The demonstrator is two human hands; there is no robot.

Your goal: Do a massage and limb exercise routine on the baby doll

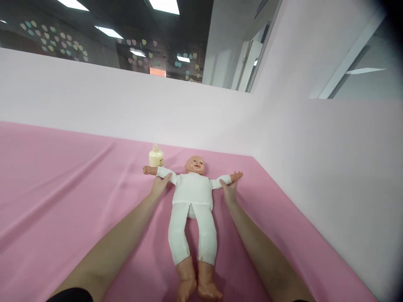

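Observation:
A baby doll (192, 188) with a white cloth body lies on its back on the pink sheet (78, 201), feet toward me and arms spread wide. My left hand (161, 183) is closed around the doll's arm on the left side, thumb on top of the white sleeve. On the other side my right hand (229, 189) grips the opposite arm, just short of the doll's plastic hand. The fingers under both arms are mostly hidden. Behind the doll's left-side hand stands a pale yellow pump bottle (156, 157), upright and touched by neither of my hands.
A white wall (126, 105) runs along the back of the pink surface, and another wall (330, 167) closes off the right side. Above the back wall is a window (103, 50) with heart-shaped stickers and reflected ceiling lights. Folds crease the sheet on the left.

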